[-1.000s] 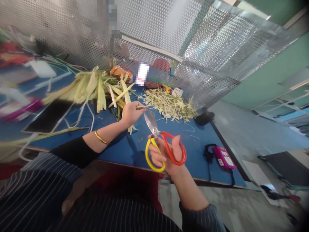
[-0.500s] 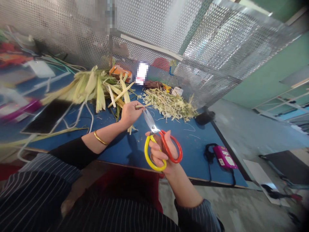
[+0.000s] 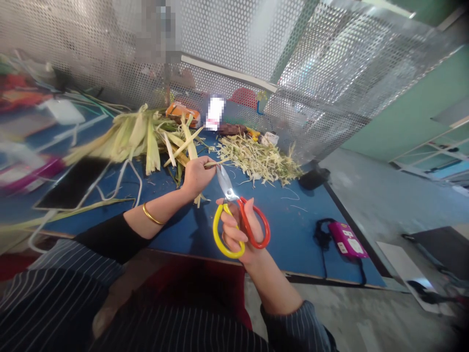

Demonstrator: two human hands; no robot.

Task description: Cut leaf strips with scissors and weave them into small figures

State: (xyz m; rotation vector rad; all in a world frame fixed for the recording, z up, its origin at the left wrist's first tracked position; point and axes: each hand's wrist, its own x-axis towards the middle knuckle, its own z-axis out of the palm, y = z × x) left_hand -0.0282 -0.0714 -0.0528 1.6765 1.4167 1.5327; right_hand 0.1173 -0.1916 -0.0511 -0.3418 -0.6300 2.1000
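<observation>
My left hand (image 3: 198, 177) pinches a pale strip of dried corn husk (image 3: 222, 161) over the blue table. Its lower end hangs below my fingers. In my right hand (image 3: 234, 230) are scissors (image 3: 227, 190) with one yellow and one red handle loop, my fingers through the loops. The blades look closed or nearly so, their tips against the husk beside my left fingertips. Beyond my left hand spreads a heap of long corn husks (image 3: 135, 134). A pile of finely cut husk shreds (image 3: 258, 159) lies past the blade tips.
A magenta power strip (image 3: 348, 239) with a black cord sits at the table's right end, a black cylinder (image 3: 314, 179) at the far right edge. At left, a dark tablet (image 3: 73, 183) rests on a white stand. An orange packet (image 3: 183, 113) and a lit phone (image 3: 215, 111) stand before the perforated screen (image 3: 238, 39).
The scissors and my right hand have shifted slightly left. My left hand stays on the husk strip in nearly the same place. The view has turned a little.
</observation>
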